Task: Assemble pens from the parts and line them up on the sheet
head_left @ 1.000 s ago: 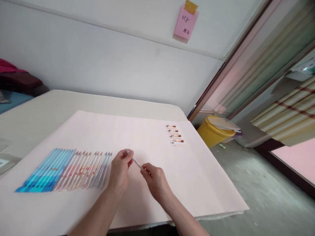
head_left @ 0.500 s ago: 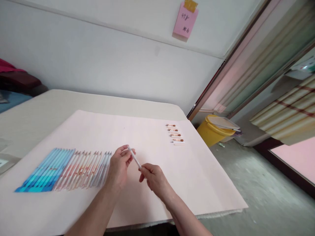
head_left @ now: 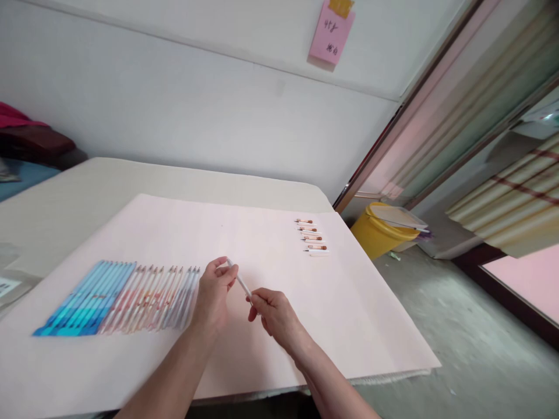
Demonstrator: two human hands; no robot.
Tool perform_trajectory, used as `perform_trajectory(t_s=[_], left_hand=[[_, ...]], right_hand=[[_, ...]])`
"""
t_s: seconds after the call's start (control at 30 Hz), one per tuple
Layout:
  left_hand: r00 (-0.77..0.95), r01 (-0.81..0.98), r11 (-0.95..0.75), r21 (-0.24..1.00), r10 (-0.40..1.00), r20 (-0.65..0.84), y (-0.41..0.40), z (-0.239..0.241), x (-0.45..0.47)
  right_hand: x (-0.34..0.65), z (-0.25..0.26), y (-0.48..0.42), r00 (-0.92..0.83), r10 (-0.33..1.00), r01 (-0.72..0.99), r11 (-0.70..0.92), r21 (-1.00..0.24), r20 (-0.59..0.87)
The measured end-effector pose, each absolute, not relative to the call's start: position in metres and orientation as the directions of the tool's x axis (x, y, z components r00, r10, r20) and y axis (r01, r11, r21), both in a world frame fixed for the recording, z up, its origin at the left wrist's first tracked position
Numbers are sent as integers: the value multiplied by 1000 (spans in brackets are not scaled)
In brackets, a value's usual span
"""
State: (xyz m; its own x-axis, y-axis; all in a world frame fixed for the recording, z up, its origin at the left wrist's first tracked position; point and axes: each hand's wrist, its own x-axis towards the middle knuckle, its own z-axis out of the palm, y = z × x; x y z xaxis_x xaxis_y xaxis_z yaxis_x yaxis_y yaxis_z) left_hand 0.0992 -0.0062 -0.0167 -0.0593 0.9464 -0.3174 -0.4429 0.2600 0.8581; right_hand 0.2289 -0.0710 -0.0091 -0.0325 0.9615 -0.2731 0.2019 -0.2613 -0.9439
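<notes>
Between my two hands a slim white pen (head_left: 240, 279) slants down to the right over the pale pink sheet. My left hand (head_left: 213, 291) pinches its upper end with thumb and fingers. At the lower end my right hand (head_left: 273, 314) is closed round the pen, hiding that tip. Left of my left hand lies a row of pens with clear and reddish barrels (head_left: 148, 299), side by side. Blue pens (head_left: 89, 299) continue the row at its left end.
Several short pen parts with brown pieces (head_left: 311, 238) lie in small groups at the sheet's far right. The pale pink sheet (head_left: 358, 314) covers the table (head_left: 196, 181), which meets a white wall. A yellow bin (head_left: 379, 235) stands on the floor beyond the right edge.
Both hands keep nearly the same hold on the pen. The whole view has shifted very slightly; the rows on the table look unchanged.
</notes>
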Motion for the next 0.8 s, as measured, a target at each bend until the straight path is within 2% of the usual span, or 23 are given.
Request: perform_trajectory(t_s=[0.1, 0.3, 0.47, 0.53, 0.63, 0.73, 0.8], left_hand=[[-1, -491, 271, 828, 950, -312, -5, -17, 100], [-57, -435, 259, 862, 948, -314, -7, -15, 98], [12, -491, 240, 837, 963, -269, -7, -12, 96], [26, -511, 232, 828, 967, -254, -7, -11, 96], [48, -528, 237, 816, 967, -250, -8, -9, 97], [50, -537, 250, 806, 963, -265, -8, -7, 97], [46, -541, 246, 804, 963, -264, -8, -7, 96]], right_hand=[[230, -11, -71, -38, 962, 187, -257, -948, -269], [228, -10, -72, -58, 951, 127, -294, -947, -303], [228, -7, -71, -117, 932, -80, -352, -933, -342], [229, -9, -71, -190, 909, -232, -410, -882, -372], [230, -13, -72, -342, 846, -443, -530, -723, -410], [228, -17, -74, -414, 808, -522, -589, -617, -420], [226, -17, -74, -399, 814, -516, -580, -631, -422]])
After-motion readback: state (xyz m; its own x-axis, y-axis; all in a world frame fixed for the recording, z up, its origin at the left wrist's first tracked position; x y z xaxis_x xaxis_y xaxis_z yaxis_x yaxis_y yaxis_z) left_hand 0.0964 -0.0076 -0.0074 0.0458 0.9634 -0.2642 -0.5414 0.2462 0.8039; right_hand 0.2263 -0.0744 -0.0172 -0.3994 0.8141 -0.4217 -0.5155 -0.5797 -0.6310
